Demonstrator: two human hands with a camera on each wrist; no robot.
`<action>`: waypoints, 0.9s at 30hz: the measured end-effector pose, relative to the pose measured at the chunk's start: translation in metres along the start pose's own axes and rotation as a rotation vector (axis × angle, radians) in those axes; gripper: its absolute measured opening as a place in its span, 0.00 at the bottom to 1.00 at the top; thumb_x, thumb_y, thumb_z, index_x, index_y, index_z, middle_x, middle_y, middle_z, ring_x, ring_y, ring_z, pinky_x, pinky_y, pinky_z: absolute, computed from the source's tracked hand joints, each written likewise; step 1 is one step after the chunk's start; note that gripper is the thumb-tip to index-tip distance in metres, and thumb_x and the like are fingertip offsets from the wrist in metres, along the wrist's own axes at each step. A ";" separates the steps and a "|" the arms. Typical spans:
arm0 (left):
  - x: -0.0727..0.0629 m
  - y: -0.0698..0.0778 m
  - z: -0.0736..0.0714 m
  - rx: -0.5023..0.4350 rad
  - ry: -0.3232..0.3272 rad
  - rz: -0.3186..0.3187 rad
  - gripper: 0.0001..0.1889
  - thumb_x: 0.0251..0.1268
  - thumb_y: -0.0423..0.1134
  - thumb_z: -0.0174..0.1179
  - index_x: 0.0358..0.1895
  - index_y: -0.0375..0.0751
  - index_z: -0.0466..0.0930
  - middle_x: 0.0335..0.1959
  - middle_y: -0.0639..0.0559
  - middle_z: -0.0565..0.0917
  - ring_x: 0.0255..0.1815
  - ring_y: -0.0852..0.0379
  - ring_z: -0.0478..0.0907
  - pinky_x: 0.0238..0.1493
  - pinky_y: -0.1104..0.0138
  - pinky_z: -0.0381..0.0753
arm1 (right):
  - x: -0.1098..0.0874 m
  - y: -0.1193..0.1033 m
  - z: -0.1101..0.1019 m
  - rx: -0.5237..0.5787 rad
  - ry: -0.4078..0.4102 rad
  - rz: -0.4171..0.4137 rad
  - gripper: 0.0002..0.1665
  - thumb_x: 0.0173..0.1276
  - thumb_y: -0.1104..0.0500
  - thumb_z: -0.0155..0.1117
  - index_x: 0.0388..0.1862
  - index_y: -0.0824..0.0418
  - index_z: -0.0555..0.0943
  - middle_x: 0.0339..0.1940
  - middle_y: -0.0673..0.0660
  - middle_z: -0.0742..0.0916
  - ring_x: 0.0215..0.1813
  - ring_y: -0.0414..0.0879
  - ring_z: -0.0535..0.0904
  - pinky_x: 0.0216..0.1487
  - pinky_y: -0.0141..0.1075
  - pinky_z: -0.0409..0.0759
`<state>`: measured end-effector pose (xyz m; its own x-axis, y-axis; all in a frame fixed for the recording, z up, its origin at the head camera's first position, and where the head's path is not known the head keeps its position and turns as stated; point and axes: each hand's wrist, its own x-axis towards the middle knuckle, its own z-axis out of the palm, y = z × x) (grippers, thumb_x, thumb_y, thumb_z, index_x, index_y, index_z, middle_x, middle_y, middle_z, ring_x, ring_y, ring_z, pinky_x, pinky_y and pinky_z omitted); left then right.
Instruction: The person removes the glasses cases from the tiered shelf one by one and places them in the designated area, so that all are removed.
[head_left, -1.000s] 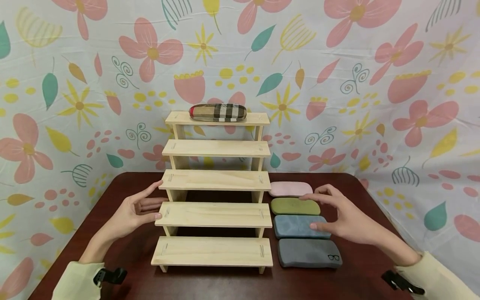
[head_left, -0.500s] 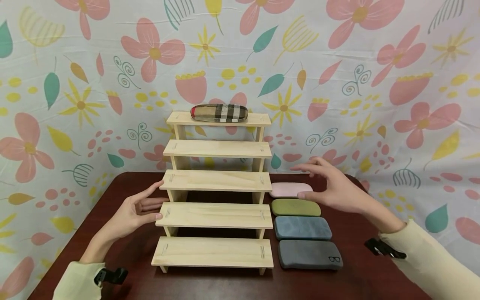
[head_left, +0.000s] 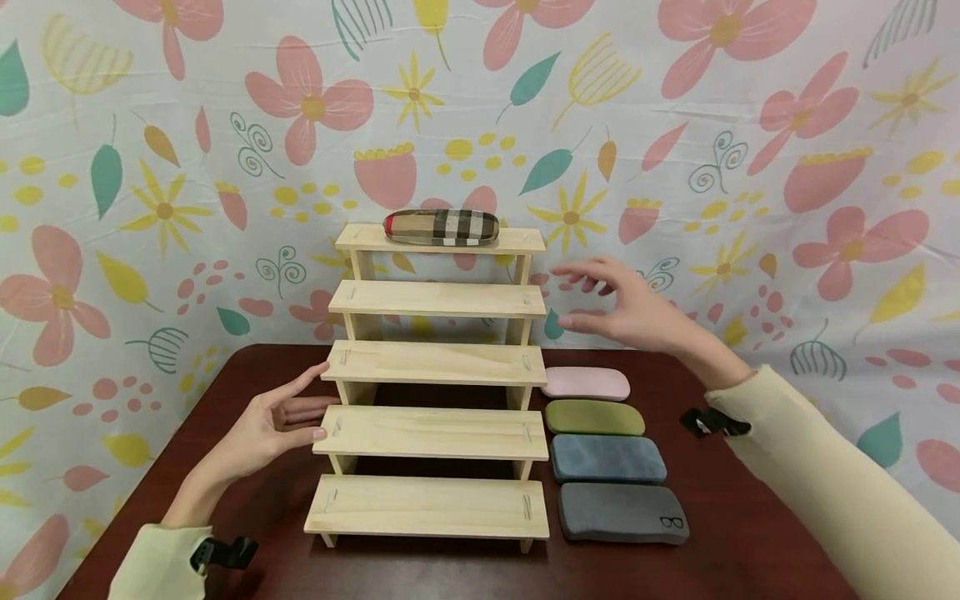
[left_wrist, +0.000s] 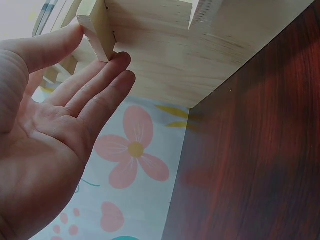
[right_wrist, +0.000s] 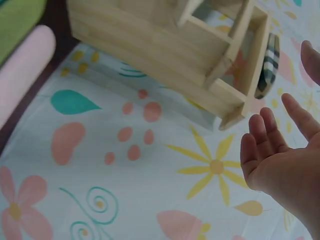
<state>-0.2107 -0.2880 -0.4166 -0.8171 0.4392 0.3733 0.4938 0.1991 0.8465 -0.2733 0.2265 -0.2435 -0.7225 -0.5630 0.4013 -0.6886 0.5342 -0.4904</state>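
Note:
A wooden stepped rack [head_left: 435, 362] stands on the table, with a plaid glasses case [head_left: 441, 227] lying on its top step. My left hand [head_left: 262, 429] is at the rack's left side, its fairly straight fingers and thumb touching the ends of the steps. In the left wrist view, the thumb meets one board end [left_wrist: 95, 37], with fingertips just beside it. My right hand [head_left: 622, 304] hangs in the air right of the upper steps, holding nothing, thumb and fingers apart. Below it lie a pink case [head_left: 587, 383], a green case [head_left: 595, 417], a blue case [head_left: 608, 458] and a grey case [head_left: 624, 512].
The dark red-brown table [head_left: 405, 571] carries the rack and the row of cases close along its right side. A flower-printed cloth [head_left: 465, 100] hangs behind and at both sides. Black straps [head_left: 223, 552] circle both wrists.
My right hand has risen from over the green and blue cases, past the pink one, up and left towards the upper steps. My left hand stays at the rack. The cases have not moved.

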 end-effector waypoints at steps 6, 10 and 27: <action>0.001 0.000 0.000 0.002 -0.002 0.004 0.48 0.66 0.22 0.70 0.86 0.42 0.54 0.77 0.52 0.71 0.65 0.58 0.81 0.49 0.60 0.88 | 0.033 0.001 -0.006 0.043 0.002 0.049 0.37 0.69 0.60 0.77 0.76 0.57 0.76 0.60 0.56 0.81 0.56 0.48 0.72 0.57 0.49 0.69; 0.001 0.000 -0.001 0.006 -0.003 0.007 0.48 0.66 0.21 0.69 0.86 0.41 0.54 0.78 0.57 0.71 0.64 0.58 0.82 0.50 0.61 0.88 | 0.055 0.002 -0.005 0.020 -0.008 0.040 0.38 0.69 0.58 0.77 0.77 0.57 0.76 0.62 0.58 0.81 0.57 0.49 0.73 0.58 0.50 0.69; 0.001 0.000 0.000 0.006 0.010 0.015 0.48 0.65 0.20 0.69 0.85 0.41 0.55 0.76 0.61 0.72 0.64 0.56 0.82 0.49 0.62 0.88 | 0.127 0.004 0.006 0.107 -0.079 0.086 0.46 0.69 0.48 0.78 0.82 0.54 0.70 0.76 0.55 0.75 0.75 0.56 0.68 0.72 0.56 0.67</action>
<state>-0.2112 -0.2879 -0.4160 -0.8122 0.4337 0.3901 0.5081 0.1976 0.8383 -0.3674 0.1532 -0.1985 -0.7687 -0.5679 0.2944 -0.6107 0.5148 -0.6017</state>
